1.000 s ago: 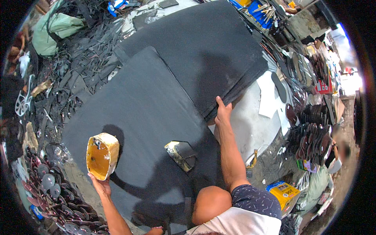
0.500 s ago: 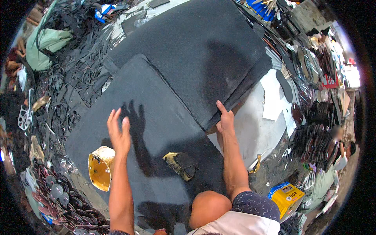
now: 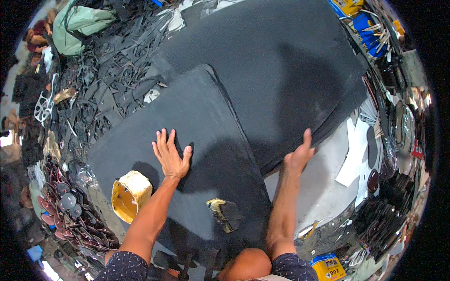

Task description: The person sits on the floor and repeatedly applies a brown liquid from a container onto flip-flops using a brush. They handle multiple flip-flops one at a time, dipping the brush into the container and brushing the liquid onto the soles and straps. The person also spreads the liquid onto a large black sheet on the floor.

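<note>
Two large black sheets, rubber-like or foam-like, overlap in front of me. My left hand (image 3: 171, 157) lies with spread fingers on the near black sheet (image 3: 126, 136). At the lower right edge of the far black sheet (image 3: 262, 61) is my right hand (image 3: 298, 157). Its thumb points up over that edge, and its other fingers curl beside or below it, partly hidden. A tan cup-like container (image 3: 136, 187), yellow inside, rests on the near sheet by my left forearm. Between my forearms lies a dark block with yellowish smears (image 3: 225, 215).
Black strip offcuts (image 3: 110, 79) heap at the far left. Oval dark pieces (image 3: 70, 201) pile at the lower left. A grey board (image 3: 318, 192) with white cut pieces (image 3: 351, 154) lies right. Stacked dark soles (image 3: 384, 210) and a yellow-blue box (image 3: 328, 268) sit farther right.
My left hand has come down from above onto the near sheet. My right hand has moved a little farther up the far sheet's edge. The whole view has shifted.
</note>
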Demonstrator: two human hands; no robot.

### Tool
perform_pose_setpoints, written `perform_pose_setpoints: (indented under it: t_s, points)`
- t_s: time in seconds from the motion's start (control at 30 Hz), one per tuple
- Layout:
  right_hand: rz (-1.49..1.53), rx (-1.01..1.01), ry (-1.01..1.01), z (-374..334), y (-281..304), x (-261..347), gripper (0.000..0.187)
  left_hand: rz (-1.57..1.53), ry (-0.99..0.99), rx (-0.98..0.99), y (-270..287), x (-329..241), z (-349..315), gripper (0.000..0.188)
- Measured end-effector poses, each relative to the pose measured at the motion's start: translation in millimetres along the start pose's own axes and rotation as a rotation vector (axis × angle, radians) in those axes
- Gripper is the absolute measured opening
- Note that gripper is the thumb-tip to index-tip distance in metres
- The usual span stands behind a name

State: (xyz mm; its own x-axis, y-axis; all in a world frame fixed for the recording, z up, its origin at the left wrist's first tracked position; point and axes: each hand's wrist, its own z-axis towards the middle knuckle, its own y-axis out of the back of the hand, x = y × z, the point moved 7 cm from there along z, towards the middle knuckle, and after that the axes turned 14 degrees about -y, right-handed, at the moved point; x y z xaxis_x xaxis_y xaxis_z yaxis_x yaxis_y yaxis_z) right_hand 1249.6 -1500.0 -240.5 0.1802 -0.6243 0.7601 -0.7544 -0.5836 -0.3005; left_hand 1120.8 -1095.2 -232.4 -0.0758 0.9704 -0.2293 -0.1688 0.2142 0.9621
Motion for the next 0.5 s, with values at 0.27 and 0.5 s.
perform_pose_setpoints:
  t_s: [0.27,0.5]
  points:
    - [-0.003,0.067,0.049,136,-132,11,0.041,0.014,-0.03,0.069,-4,-8,9,0.073]
    - [-0.958,0.056,0.234,230,-221,79,0.066,-0.03,-0.008,0.057,-1,-3,7,0.07]
